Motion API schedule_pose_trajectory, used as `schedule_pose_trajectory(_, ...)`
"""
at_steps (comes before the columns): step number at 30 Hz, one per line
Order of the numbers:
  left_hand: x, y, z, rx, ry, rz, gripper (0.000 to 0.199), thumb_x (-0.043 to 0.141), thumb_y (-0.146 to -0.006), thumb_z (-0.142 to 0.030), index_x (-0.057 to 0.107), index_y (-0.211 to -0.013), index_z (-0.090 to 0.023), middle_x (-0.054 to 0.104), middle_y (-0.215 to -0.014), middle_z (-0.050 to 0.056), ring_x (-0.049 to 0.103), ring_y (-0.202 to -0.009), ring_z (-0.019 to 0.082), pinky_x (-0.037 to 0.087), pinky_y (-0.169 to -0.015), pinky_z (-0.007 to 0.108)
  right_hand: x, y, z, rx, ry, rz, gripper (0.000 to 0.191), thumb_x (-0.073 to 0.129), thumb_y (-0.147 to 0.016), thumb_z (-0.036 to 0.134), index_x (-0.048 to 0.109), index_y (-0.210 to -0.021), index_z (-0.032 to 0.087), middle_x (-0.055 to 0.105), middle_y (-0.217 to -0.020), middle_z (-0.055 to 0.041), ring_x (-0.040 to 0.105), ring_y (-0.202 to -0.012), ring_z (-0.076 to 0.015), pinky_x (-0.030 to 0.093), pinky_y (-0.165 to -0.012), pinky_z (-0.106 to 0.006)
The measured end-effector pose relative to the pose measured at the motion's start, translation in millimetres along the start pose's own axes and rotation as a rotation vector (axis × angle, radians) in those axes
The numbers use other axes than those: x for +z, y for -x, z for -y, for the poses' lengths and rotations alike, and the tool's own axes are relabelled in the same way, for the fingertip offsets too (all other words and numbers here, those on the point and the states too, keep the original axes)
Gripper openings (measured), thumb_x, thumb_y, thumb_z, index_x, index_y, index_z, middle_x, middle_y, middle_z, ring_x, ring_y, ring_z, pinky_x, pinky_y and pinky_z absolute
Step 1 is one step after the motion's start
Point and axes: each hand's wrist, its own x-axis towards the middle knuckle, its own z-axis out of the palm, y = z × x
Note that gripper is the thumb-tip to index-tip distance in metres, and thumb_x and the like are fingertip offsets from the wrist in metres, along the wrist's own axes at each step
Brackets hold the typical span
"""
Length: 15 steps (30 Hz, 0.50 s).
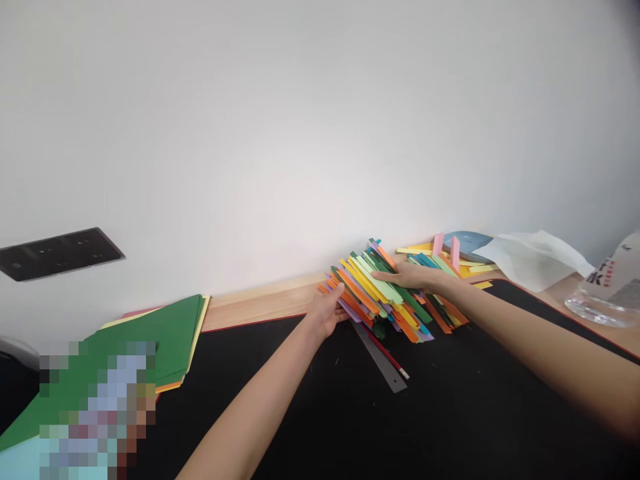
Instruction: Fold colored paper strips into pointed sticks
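Note:
A thick bundle of coloured paper strips [377, 287] lies slanted across the back of the black mat. My left hand [326, 310] is closed round its left side, thumb on top and fingers underneath. From the right, my right hand [407, 275] grips the same bundle, with its thumb reaching over the pale green strips; its other fingers are mostly hidden. Below the bundle a grey ruler [383, 363] and a red pencil [390, 353] with a white eraser stick out, their far ends covered. More paper strips [447, 310] lie under and beyond my right hand.
Green and other coloured sheets [175, 333] are stacked at the left, partly behind a blurred patch. A black wall socket [60, 253] is above them. At the right are a blue plate [465, 243], a white sheet [540, 257] and a clear plastic container [603, 307]. The black mat [440, 427] covers the table.

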Motion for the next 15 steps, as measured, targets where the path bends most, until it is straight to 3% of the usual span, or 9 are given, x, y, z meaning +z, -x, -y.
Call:
schedule_pose_trajectory(3, 4.4, -0.5, -0.3, 0.009, -0.021, 0.019, 0.041, 0.06, -0.078, -0.046, 0.056, -0.102, -0.013, 0.066, -0.077, 0.01, 0.061, -0.06, 0.017, 0.05, -0.068, 0.034, 2.0, 3.1, 6.9, 0.007, -0.047, 0.088, 0.084, 0.051, -0.063, 0.077, 0.06, -0.106, 0.006, 0.064, -0.101, -0.0205, 0.06, -0.096, -0.0337, 0.048, -0.077, -0.037)
schedule_pose_trajectory(7, 8.4, -1.2, 1.2, 0.059, -0.029, 0.036, 0.044, 0.059, -0.078, -0.049, 0.057, -0.105, -0.014, 0.067, -0.077, 0.009, 0.061, -0.057, 0.016, 0.05, -0.062, 0.033, 3.0, 6.1, 12.0, 0.022, -0.153, 0.103, 0.079, 0.054, -0.065, 0.073, 0.061, -0.108, 0.007, 0.063, -0.105, -0.0213, 0.059, -0.1, -0.033, 0.048, -0.08, -0.037)
schedule_pose_trajectory(12, 14.2, -4.0, 2.9, 0.138, 0.057, 0.129, 0.047, 0.061, -0.078, -0.044, 0.056, -0.112, -0.012, 0.069, -0.092, 0.015, 0.066, -0.073, 0.022, 0.053, -0.067, 0.035, 6.3, 13.0, 17.2, 0.146, -0.309, 0.134, 0.077, 0.058, -0.062, 0.072, 0.062, -0.106, 0.009, 0.062, -0.108, -0.0212, 0.061, -0.096, -0.0327, 0.051, -0.072, -0.037)
schedule_pose_trajectory(15, 16.4, -6.1, 1.6, 0.179, 0.06, 0.115, 0.046, 0.065, -0.078, -0.035, 0.055, -0.116, -0.011, 0.068, -0.098, 0.015, 0.067, -0.082, 0.023, 0.053, -0.073, 0.034, 12.3, 16.4, 19.6, 0.143, -0.422, 0.137, 0.071, 0.06, -0.063, 0.069, 0.063, -0.103, 0.011, 0.064, -0.104, -0.0199, 0.062, -0.093, -0.0306, 0.052, -0.068, -0.034)
